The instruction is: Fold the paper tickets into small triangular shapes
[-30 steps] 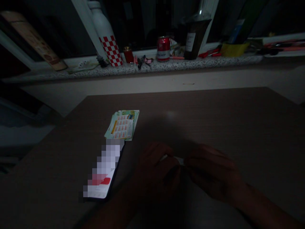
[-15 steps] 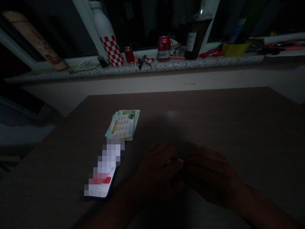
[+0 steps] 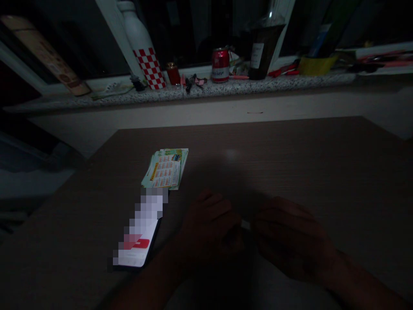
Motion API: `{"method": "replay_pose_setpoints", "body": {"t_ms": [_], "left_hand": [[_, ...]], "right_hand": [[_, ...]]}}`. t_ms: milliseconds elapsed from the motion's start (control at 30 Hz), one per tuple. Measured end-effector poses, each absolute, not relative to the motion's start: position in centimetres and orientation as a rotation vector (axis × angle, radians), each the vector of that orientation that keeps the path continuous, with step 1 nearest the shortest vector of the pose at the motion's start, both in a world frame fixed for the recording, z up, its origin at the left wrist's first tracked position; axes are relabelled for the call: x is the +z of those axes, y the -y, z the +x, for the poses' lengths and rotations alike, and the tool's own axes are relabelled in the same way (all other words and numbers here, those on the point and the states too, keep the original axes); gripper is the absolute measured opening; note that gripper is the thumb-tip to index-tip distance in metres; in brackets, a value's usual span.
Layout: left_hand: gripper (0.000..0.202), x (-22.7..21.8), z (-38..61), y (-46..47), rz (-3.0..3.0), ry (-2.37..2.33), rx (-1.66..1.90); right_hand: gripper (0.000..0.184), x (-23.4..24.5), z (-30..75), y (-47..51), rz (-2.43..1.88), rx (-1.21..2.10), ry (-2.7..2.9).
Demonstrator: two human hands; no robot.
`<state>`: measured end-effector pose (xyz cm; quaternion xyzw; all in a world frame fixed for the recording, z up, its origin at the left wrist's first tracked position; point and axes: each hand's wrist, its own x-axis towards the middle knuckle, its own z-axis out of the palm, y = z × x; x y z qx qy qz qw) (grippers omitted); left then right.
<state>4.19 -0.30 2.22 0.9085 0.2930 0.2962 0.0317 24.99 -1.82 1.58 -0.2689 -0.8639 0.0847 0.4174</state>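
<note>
My left hand (image 3: 211,224) is closed above the dark wood-grain table, its fingers curled. Close by on the right, my right hand (image 3: 290,234) is closed too, fingers bent inward. A small pale strip (image 3: 245,224) shows in the gap between them, its two ends hidden in the fingers of both hands. It is too dark to tell what kind of thing it is. Left of my left hand lies a lit phone (image 3: 137,258), part of its screen pixelated. Its top end meets a stack of printed cards (image 3: 165,170) with lottery-like number grids.
A granite windowsill (image 3: 222,88) runs behind the table (image 3: 306,159). On it stand a red-checked white bottle (image 3: 145,51), a small red jar (image 3: 173,74), a red can (image 3: 220,64), a dark labelled container (image 3: 263,54) and a yellow holder (image 3: 316,65).
My hands have drawn slightly apart, the left shifting a little leftward. More of the pale strip shows between them. The phone and cards stay in place on the table.
</note>
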Motion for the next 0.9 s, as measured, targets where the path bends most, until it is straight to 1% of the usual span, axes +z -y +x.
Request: {"method": "replay_pose_setpoints", "body": {"t_ms": [133,400,533,600,633,700,800,867,900], "left_hand": [[0.005,2.1,3.7,0.0,2.780,-0.912,0.930],[0.005,2.8,2.9,-0.3,2.766,-0.965,0.871],[0.006,2.9,1.7,-0.7,2.775,-1.044,0.761],[0.005,3.0,1.0,-0.9,2.774,-1.088,0.743],[0.006,3.1,0.8,-0.9,2.760,-1.124,0.789],[0.007,3.3,0.8,-0.7,2.708,-1.159,0.837],[0.007,3.6,1.8,0.1,2.659,-1.081,0.891],[0.019,3.6,2.7,0.6,2.643,-1.017,0.927],[0.019,3.5,3.1,0.8,2.644,-0.969,0.913]], "right_hand": [[0.023,1.6,25.5,1.9,-0.665,0.275,2.155],[0.023,2.7,25.3,1.7,-0.659,0.281,2.087],[0.028,2.8,26.2,1.6,-0.675,0.276,2.068],[0.031,2.9,26.8,1.5,-0.705,0.279,2.041],[0.032,2.8,27.0,1.4,-0.738,0.280,2.035],[0.031,2.7,27.0,1.2,-0.742,0.260,2.036],[0.028,2.3,26.3,1.0,-0.654,0.300,2.084],[0.024,2.0,25.6,1.1,-0.676,0.333,2.109],[0.022,1.8,25.3,1.2,-0.682,0.341,2.121]]}}
